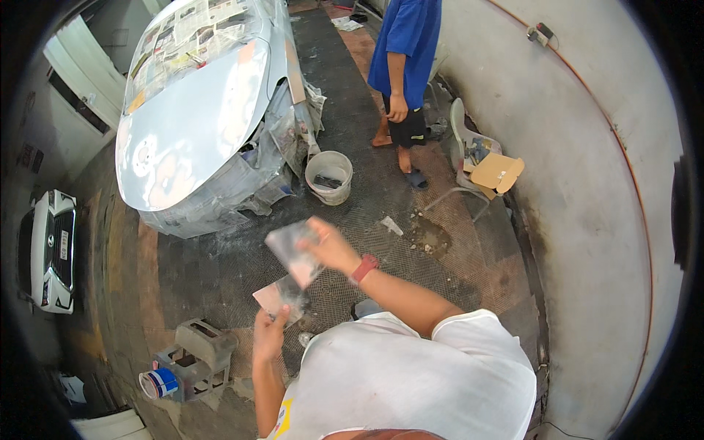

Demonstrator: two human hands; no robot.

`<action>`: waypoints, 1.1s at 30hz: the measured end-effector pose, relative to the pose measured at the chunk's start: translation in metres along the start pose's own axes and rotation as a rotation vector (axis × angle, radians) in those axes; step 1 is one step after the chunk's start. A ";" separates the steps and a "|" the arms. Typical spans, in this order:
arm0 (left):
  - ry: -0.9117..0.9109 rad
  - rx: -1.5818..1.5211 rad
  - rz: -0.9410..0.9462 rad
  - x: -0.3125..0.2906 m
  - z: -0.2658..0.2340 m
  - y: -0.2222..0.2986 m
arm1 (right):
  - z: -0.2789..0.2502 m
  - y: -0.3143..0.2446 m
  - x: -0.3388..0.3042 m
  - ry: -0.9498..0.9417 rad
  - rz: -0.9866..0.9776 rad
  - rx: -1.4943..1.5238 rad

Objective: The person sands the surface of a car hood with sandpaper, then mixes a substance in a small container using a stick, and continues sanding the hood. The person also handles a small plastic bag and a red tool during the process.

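My left hand (269,336) is closed on the edge of a thin flat plate (270,298), whose surface is partly pinkish and partly grey. Above and to the right, my right hand (331,248), with a red band at the wrist, grips a second thin grey sheet (286,246). That sheet is smeared by motion and shows a pinkish patch at its lower corner. The two flat pieces are close together in front of my body, and I cannot tell whether they touch.
A car body (198,125) in patchy pale primer, masked with newspaper and plastic, stands ahead left. Beside it is a white bucket (339,172). A person in a blue shirt (407,44) stands near a chair holding an open cardboard box (497,172). A stool (205,345) and paint can (158,383) are lower left.
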State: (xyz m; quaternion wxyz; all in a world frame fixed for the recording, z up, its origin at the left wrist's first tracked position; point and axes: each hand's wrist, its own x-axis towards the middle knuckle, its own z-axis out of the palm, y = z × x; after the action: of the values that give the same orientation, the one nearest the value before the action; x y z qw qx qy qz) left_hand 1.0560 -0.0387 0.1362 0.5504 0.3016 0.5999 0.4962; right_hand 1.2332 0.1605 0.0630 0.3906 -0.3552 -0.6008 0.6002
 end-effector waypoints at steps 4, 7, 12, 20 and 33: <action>0.178 -0.228 0.052 0.008 -0.035 0.006 | -0.015 -0.017 0.000 -0.118 0.179 0.574; 0.459 -0.166 0.275 0.013 -0.045 0.006 | -0.007 -0.035 -0.019 -0.679 0.096 -0.083; 0.471 0.375 0.349 0.019 -0.046 0.020 | 0.065 -0.101 -0.042 -0.171 -0.544 -0.629; 0.381 0.175 0.260 -0.004 -0.049 0.016 | 0.037 0.042 0.010 -0.337 -0.215 -0.887; 0.234 -0.801 0.150 -0.014 -0.157 -0.021 | 0.221 -0.018 0.013 -0.311 0.632 0.779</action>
State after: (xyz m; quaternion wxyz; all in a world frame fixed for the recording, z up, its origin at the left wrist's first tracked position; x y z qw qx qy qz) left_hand 0.9124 -0.0999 0.1061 0.5146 0.0481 0.3945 0.7597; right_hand 1.0307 0.0736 0.0869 0.1997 -0.2543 -0.2475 0.9133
